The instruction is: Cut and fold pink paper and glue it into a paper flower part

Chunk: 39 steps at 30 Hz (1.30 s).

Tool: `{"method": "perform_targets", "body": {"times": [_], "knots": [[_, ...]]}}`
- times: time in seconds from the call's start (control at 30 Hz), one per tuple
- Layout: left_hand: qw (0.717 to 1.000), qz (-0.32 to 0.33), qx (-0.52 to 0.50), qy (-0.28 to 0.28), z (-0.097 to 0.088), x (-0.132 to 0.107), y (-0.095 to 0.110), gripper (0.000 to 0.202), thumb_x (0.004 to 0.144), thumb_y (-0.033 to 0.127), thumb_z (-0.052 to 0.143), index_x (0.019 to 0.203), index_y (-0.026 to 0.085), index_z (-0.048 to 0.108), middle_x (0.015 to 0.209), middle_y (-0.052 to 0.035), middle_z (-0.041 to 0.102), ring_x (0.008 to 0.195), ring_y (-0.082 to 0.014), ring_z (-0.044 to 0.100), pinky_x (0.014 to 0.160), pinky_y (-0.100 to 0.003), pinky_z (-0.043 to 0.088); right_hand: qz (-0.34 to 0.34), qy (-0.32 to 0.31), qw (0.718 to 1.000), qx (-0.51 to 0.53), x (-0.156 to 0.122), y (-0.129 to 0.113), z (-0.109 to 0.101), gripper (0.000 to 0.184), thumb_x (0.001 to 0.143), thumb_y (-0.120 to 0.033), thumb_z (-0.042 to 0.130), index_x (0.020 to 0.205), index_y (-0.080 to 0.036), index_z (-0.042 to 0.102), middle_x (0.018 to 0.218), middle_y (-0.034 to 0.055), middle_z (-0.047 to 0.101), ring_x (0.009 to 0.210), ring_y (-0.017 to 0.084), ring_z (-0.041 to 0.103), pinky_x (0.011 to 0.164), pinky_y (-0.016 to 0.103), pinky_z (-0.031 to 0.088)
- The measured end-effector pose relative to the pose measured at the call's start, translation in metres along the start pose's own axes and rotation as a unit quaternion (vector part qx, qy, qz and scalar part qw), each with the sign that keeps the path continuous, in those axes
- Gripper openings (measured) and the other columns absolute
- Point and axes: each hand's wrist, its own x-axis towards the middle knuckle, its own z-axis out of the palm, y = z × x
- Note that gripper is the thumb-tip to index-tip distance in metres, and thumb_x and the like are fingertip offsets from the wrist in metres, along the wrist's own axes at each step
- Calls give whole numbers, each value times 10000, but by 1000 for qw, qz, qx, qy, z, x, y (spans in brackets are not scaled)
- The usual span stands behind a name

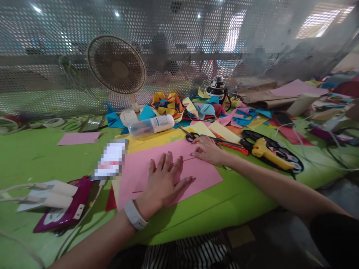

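Note:
My left hand lies flat on a pink sheet of paper, fingers spread and holding nothing. A white band circles that wrist. Near the sheet's far right edge rests my right hand, its fingers loosely bent and partly apart, with no held object visible. A thin dark line, a crease or an edge, crosses the pink paper between the hands. Black-handled scissors lie just beyond my right fingers; I cannot tell whether they touch. Yellow paper shows under the pink sheet's far side.
Left stand a phone and a purple power strip with white plugs and cables. Behind are a clear bottle, a fan and colored paper scraps. A yellow glue gun lies on a black tray at right.

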Motion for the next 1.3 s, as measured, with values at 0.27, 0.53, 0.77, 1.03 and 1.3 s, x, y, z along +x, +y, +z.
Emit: {"method": "perform_targets", "body": {"times": [0.27, 0.53, 0.77, 1.03, 1.3], "knots": [[1000, 1, -5, 8, 0, -1, 0, 775, 817, 737, 184, 1434, 275, 259, 1507, -115, 234, 1364, -384, 162, 1028, -604, 148, 7, 11, 1000, -25, -4, -4, 0, 311, 827, -475, 535, 710, -200, 622, 1202, 60, 528, 1142, 281, 428, 949, 477, 310], [1000, 1, -11, 14, 1, -2, 0, 782, 817, 737, 172, 1431, 261, 268, 1503, -121, 243, 1363, -382, 164, 1032, -603, 141, 16, 26, 999, -41, -4, -2, 0, 384, 818, -529, 527, 655, -193, 616, 1187, 66, 539, 1138, 291, 428, 943, 474, 315], [1000, 8, -15, 22, 3, -3, -1, 773, 825, 727, 176, 1428, 253, 273, 1501, -131, 243, 1360, -386, 167, 1029, -603, 138, 18, 34, 998, -41, -5, 0, 1, 380, 806, -523, 551, 630, -190, 603, 1188, 69, 534, 1146, 291, 420, 945, 476, 313], [1000, 5, -12, 23, 1, -2, 0, 770, 825, 726, 184, 1423, 250, 286, 1497, -129, 252, 1360, -382, 172, 1032, -593, 144, 31, 26, 999, -36, -10, -2, -2, 289, 836, -421, 534, 671, -188, 577, 1224, 69, 520, 1152, 283, 418, 920, 471, 334], [1000, 7, -9, 22, 2, -2, -1, 774, 826, 727, 179, 1423, 247, 286, 1495, -142, 253, 1358, -382, 185, 1026, -599, 149, 61, 52, 996, -30, -18, 6, -1, 205, 819, -402, 563, 833, -199, 583, 1256, 94, 514, 1205, 291, 401, 946, 492, 317]]}}
